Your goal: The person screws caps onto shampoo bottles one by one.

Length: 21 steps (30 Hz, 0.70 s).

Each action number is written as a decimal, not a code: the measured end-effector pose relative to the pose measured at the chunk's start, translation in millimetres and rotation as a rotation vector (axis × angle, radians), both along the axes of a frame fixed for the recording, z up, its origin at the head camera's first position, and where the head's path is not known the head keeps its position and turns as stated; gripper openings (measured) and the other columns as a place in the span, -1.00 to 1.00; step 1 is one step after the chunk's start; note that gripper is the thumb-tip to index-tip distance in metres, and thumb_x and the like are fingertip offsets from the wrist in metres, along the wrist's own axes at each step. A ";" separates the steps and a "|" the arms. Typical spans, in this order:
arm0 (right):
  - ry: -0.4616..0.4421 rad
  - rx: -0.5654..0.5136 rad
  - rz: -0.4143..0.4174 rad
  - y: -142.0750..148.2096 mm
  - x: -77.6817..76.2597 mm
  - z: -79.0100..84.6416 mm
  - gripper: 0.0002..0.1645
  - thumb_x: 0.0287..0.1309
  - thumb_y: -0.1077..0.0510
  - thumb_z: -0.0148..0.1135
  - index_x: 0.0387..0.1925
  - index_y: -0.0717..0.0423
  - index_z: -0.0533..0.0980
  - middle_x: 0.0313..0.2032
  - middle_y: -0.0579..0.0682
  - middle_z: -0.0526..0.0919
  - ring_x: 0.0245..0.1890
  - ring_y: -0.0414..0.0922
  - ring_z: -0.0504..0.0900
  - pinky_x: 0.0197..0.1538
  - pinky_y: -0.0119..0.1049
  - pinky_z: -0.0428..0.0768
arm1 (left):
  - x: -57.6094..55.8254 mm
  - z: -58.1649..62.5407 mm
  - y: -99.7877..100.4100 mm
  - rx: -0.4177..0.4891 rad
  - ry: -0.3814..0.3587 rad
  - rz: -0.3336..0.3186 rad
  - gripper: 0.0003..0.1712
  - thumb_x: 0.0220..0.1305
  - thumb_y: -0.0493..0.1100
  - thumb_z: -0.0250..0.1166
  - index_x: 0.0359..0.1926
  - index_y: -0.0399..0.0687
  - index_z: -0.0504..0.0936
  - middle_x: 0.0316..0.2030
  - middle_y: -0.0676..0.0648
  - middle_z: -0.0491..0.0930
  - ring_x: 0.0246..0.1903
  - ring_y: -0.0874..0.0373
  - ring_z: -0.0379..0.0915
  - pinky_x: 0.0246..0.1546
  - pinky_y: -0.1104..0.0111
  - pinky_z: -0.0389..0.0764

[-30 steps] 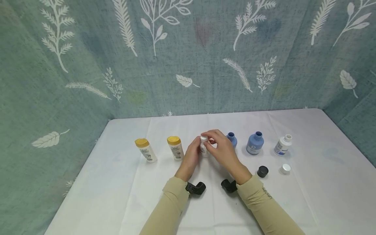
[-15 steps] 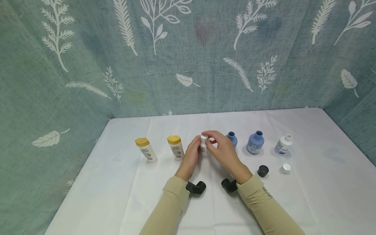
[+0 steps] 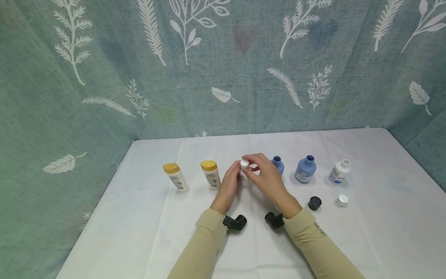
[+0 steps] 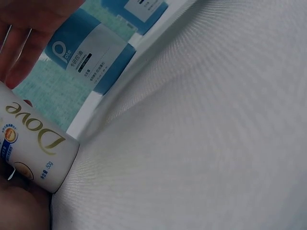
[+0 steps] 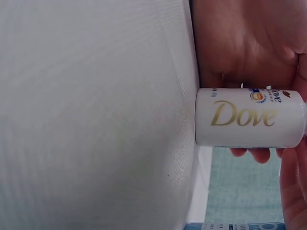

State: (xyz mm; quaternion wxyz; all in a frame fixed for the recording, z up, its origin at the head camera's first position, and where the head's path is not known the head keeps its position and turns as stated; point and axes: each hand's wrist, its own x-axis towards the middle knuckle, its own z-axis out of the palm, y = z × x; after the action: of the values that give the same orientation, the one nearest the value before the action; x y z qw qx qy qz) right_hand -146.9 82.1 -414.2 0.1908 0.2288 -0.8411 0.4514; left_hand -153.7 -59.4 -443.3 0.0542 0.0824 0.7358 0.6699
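Note:
A small white Dove bottle point(image 3: 245, 180) stands upright on the table between both hands. My left hand point(image 3: 229, 188) grips its body from the left. In the right wrist view the left fingers show behind the white Dove bottle point(image 5: 249, 120), its gold lettering facing the camera. At the top, my right hand point(image 3: 271, 182) pinches the white cap point(image 3: 244, 163) between thumb and fingers. Just behind the right hand is an uncapped blue bottle point(image 3: 278, 166), partly hidden. The left wrist view shows a labelled blue bottle point(image 4: 91, 52) past the right fingers.
Two white bottles with yellow caps, one nearer point(image 3: 210, 176) and one farther left point(image 3: 176, 178), stand left of the hands. To the right are another open blue bottle point(image 3: 305, 170) and an open white bottle point(image 3: 338, 172). A black cap point(image 3: 314, 203) and a white cap point(image 3: 342, 200) lie before them.
The head view has shifted slightly, so everything appears a little farther right. Both hands stay at the Dove bottle, with the right fingers still at its cap.

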 end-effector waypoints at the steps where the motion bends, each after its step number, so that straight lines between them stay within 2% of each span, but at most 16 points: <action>1: -0.007 -0.001 0.000 0.1 0.0 0.0 -0.59 0.02 0.13 0.27 -0.02 0.02 0.48 -0.16 -0.13 0.50 -0.18 -0.24 0.48 -0.25 -0.33 0.52 | 0.4 1.3 -0.2 -0.006 -0.002 -0.002 -0.59 0.38 0.06 -0.29 -0.03 0.12 0.45 -0.02 0.13 0.41 0.10 0.33 0.19 0.18 0.33 0.12; 5: -0.032 -0.007 0.004 -0.2 1.2 1.0 -0.58 0.03 0.10 0.27 -0.02 0.02 0.48 -0.16 -0.12 0.48 -0.18 -0.23 0.47 -0.25 -0.34 0.51 | 8.3 17.9 0.0 -0.015 -0.018 -0.011 -0.59 0.41 -0.02 -0.31 -0.01 0.02 0.45 -0.02 0.07 0.41 0.08 0.26 0.21 0.17 0.30 0.14; 8: -0.034 -0.007 0.010 -0.7 1.3 0.7 -0.60 0.06 0.09 0.24 -0.02 0.02 0.47 -0.15 -0.13 0.48 -0.17 -0.24 0.47 -0.25 -0.34 0.51 | 8.3 17.2 0.0 -0.015 -0.012 -0.006 -0.59 0.41 -0.01 -0.30 -0.04 0.04 0.46 -0.04 0.08 0.42 0.06 0.27 0.23 0.16 0.31 0.15; 12: -0.046 0.013 0.029 0.1 0.8 -0.1 -0.60 0.10 0.13 0.18 0.02 0.03 0.44 -0.13 -0.11 0.50 -0.15 -0.24 0.47 -0.24 -0.34 0.52 | 1.4 0.7 -0.1 -0.014 0.012 0.012 -0.58 0.38 0.10 -0.29 -0.07 0.16 0.47 -0.06 0.16 0.43 0.05 0.33 0.23 0.14 0.33 0.16; 13: -0.053 0.018 0.033 0.4 1.0 -0.1 -0.60 0.11 0.15 0.17 0.03 0.03 0.43 -0.12 -0.11 0.50 -0.14 -0.24 0.47 -0.23 -0.33 0.51 | 1.2 0.3 0.1 -0.013 0.015 0.013 -0.58 0.38 0.10 -0.29 -0.06 0.16 0.47 -0.05 0.15 0.43 0.05 0.33 0.23 0.15 0.32 0.16; 16: -0.070 0.025 0.047 1.2 1.4 0.4 -0.57 0.11 0.21 0.13 0.06 0.02 0.41 -0.10 -0.09 0.52 -0.11 -0.22 0.47 -0.20 -0.31 0.51 | 1.3 1.2 -0.1 -0.016 0.018 0.018 -0.58 0.38 0.08 -0.29 -0.05 0.13 0.47 -0.05 0.13 0.43 0.07 0.30 0.24 0.15 0.28 0.17; 21: -0.064 0.024 0.064 1.8 0.6 0.6 -0.56 0.09 0.25 0.16 0.06 0.02 0.42 -0.12 -0.10 0.52 -0.11 -0.24 0.47 -0.22 -0.33 0.52 | 9.4 18.3 -0.4 0.008 -0.018 0.002 -0.59 0.41 -0.01 -0.31 -0.04 0.04 0.46 -0.04 0.09 0.42 0.10 0.27 0.21 0.17 0.27 0.13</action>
State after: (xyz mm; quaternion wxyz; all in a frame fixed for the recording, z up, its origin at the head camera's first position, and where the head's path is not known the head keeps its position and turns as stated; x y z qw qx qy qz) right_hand -146.3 84.0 -413.6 0.1464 0.2431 -0.8446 0.4541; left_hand -144.3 -59.8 -425.0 0.0598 0.0757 0.7326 0.6738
